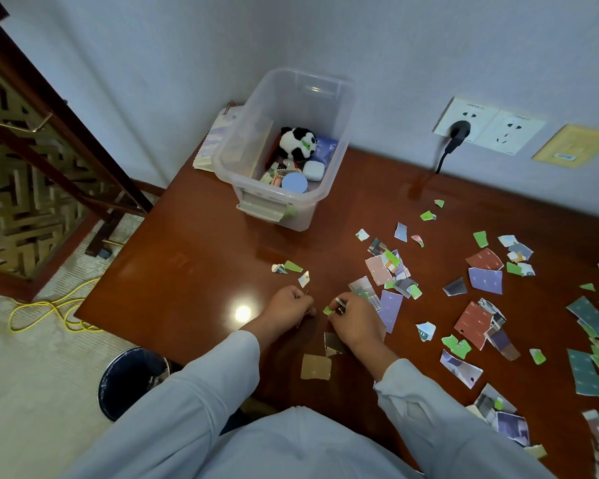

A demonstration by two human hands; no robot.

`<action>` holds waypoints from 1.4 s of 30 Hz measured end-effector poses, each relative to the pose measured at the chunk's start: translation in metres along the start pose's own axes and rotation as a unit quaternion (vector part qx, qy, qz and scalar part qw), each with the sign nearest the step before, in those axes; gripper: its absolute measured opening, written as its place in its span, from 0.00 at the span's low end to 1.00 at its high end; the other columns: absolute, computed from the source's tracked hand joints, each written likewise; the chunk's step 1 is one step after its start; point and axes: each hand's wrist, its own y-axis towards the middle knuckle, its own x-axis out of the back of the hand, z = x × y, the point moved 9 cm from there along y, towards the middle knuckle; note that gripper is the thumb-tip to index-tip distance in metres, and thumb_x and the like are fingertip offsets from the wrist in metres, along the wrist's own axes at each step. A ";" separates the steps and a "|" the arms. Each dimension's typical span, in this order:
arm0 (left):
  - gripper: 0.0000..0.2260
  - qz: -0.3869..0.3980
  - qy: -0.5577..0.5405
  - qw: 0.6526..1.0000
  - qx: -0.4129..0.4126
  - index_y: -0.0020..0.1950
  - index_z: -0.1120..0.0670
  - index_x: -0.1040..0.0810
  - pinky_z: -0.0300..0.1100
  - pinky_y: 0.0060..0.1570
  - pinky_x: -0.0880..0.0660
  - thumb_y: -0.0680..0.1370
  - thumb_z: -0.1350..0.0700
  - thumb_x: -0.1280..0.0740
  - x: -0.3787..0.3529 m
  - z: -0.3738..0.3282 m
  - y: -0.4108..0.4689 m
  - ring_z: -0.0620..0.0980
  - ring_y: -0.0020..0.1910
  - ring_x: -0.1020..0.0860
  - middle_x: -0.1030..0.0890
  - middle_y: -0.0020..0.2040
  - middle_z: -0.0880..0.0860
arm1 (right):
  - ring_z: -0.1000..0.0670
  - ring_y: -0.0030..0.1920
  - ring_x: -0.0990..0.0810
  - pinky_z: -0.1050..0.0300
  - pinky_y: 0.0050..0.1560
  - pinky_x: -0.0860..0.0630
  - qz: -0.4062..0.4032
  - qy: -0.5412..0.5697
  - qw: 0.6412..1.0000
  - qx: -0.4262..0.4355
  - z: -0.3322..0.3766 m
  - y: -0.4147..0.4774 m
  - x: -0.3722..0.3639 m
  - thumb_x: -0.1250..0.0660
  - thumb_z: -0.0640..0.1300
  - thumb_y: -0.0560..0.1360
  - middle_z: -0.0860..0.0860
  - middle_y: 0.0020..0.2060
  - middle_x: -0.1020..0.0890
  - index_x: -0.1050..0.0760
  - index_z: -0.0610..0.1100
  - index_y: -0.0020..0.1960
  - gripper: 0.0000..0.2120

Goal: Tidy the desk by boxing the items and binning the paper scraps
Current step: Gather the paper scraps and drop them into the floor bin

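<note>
Torn paper scraps (484, 280) in green, purple, red and teal lie scattered over the right half of the brown desk (204, 264). My right hand (355, 321) pinches a small green scrap (327, 310) along with other bits at the desk's front middle. Just left of it, my left hand (289, 304) is curled, with thin paper edges showing in its fingers. A clear plastic box (284, 150) at the back holds a plush panda (296, 141), a white case and a blue round tin. A dark bin (132, 378) stands on the floor at the desk's left front corner.
A notebook (211, 143) leans behind the box against the wall. A black plug (457, 131) sits in the wall socket with its cable reaching the desk. A yellow cable (56, 305) lies on the carpet, and a wooden lattice screen (32, 167) stands left.
</note>
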 end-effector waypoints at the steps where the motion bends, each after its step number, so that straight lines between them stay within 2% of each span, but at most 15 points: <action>1: 0.06 0.004 -0.009 1.000 0.002 0.39 0.55 0.29 0.39 0.34 0.32 0.77 0.60 0.38 -0.002 0.001 0.001 0.46 0.38 0.24 0.17 0.40 0.52 | 0.49 0.52 0.20 0.56 0.48 0.20 -0.001 -0.001 1.000 -0.001 -0.001 0.000 -0.001 0.32 0.45 0.76 0.50 0.54 0.18 0.22 0.50 0.58 0.11; 3: 0.05 0.014 0.001 1.000 0.005 0.43 0.56 0.27 0.39 0.34 0.33 0.78 0.60 0.41 -0.006 0.003 0.003 0.46 0.38 0.24 0.16 0.43 0.53 | 0.49 0.52 0.19 0.56 0.48 0.20 -0.001 0.002 1.000 -0.002 -0.002 0.000 -0.001 0.31 0.45 0.76 0.50 0.54 0.18 0.22 0.50 0.58 0.11; 6: 0.09 0.043 0.053 0.998 -0.001 0.58 0.53 0.29 0.38 0.31 0.33 0.81 0.59 0.45 -0.015 0.006 0.004 0.45 0.33 0.29 0.21 0.39 0.52 | 0.49 0.50 0.20 0.56 0.46 0.20 -0.001 0.012 1.000 -0.006 -0.003 0.001 -0.002 0.31 0.45 0.75 0.50 0.52 0.18 0.23 0.50 0.57 0.11; 9: 0.13 0.065 0.077 0.995 -0.028 0.63 0.51 0.27 0.35 0.31 0.33 0.81 0.60 0.45 -0.025 0.000 0.003 0.45 0.35 0.28 0.24 0.37 0.51 | 0.48 0.49 0.20 0.57 0.43 0.21 -0.003 0.025 1.000 -0.012 -0.005 0.002 -0.002 0.30 0.45 0.74 0.50 0.51 0.18 0.24 0.50 0.57 0.12; 15: 0.13 0.054 0.085 0.995 -0.025 0.57 0.57 0.23 0.34 0.30 0.33 0.79 0.64 0.45 -0.026 -0.003 0.005 0.44 0.33 0.29 0.25 0.35 0.51 | 0.49 0.47 0.20 0.59 0.41 0.22 -0.008 0.037 0.999 -0.010 -0.007 0.004 -0.002 0.30 0.45 0.74 0.50 0.50 0.18 0.24 0.51 0.54 0.09; 19: 0.13 0.057 0.065 0.996 -0.010 0.48 0.53 0.24 0.34 0.26 0.36 0.79 0.65 0.46 -0.024 -0.001 0.006 0.46 0.29 0.32 0.25 0.35 0.51 | 0.50 0.47 0.20 0.60 0.41 0.23 -0.007 0.037 0.999 -0.006 -0.007 0.004 -0.003 0.30 0.46 0.74 0.51 0.50 0.18 0.22 0.51 0.54 0.09; 25: 0.12 0.059 0.040 0.997 -0.014 0.48 0.54 0.25 0.30 0.24 0.36 0.78 0.66 0.46 -0.028 -0.002 0.003 0.45 0.30 0.31 0.26 0.34 0.51 | 0.50 0.48 0.20 0.59 0.43 0.23 0.007 0.034 0.999 -0.001 -0.007 0.004 -0.003 0.31 0.48 0.75 0.51 0.49 0.18 0.21 0.50 0.53 0.07; 28: 0.12 0.057 0.015 0.998 -0.014 0.47 0.54 0.24 0.32 0.25 0.35 0.78 0.66 0.45 -0.025 -0.002 0.002 0.45 0.30 0.31 0.26 0.35 0.51 | 0.50 0.47 0.21 0.59 0.43 0.24 0.027 0.074 0.997 0.000 -0.007 0.003 -0.006 0.31 0.48 0.75 0.51 0.46 0.19 0.21 0.49 0.49 0.05; 31: 0.12 0.024 -0.033 0.999 -0.020 0.48 0.55 0.23 0.32 0.24 0.35 0.77 0.66 0.45 -0.013 0.000 -0.001 0.45 0.28 0.31 0.25 0.35 0.51 | 0.51 0.46 0.23 0.59 0.45 0.24 0.048 0.160 0.986 -0.010 0.000 -0.003 -0.006 0.32 0.46 0.75 0.51 0.43 0.21 0.23 0.48 0.46 0.02; 33: 0.11 -0.001 -0.080 0.996 -0.023 0.50 0.56 0.22 0.34 0.24 0.36 0.78 0.64 0.44 -0.002 0.003 -0.005 0.45 0.28 0.32 0.26 0.35 0.51 | 0.52 0.43 0.24 0.62 0.39 0.26 0.059 0.270 0.959 -0.063 0.005 -0.009 -0.008 0.33 0.45 0.76 0.50 0.42 0.22 0.25 0.48 0.45 0.01; 36: 0.09 -0.013 -0.172 0.985 -0.023 0.49 0.58 0.23 0.36 0.24 0.39 0.80 0.60 0.44 0.014 0.009 -0.014 0.46 0.27 0.34 0.27 0.35 0.51 | 0.54 0.28 0.33 0.64 0.23 0.39 0.111 0.478 0.858 -0.152 0.022 -0.025 -0.025 0.35 0.38 0.73 0.48 0.33 0.27 0.29 0.45 0.40 0.05; 38: 0.10 -0.011 -0.228 0.973 -0.021 0.46 0.58 0.25 0.36 0.24 0.40 0.81 0.57 0.44 0.027 0.019 -0.018 0.47 0.25 0.35 0.27 0.33 0.52 | 0.54 0.23 0.37 0.65 0.20 0.45 0.155 0.556 0.803 -0.149 0.045 -0.032 -0.037 0.37 0.34 0.71 0.47 0.31 0.28 0.32 0.44 0.38 0.07; 42: 0.14 -0.019 -0.373 0.927 -0.023 0.41 0.57 0.28 0.35 0.22 0.41 0.83 0.53 0.44 0.066 0.044 -0.028 0.45 0.21 0.34 0.29 0.32 0.54 | 0.54 0.21 0.37 0.67 0.19 0.46 0.229 0.607 0.752 -0.115 0.105 -0.052 -0.059 0.43 0.31 0.72 0.45 0.31 0.24 0.33 0.44 0.34 0.12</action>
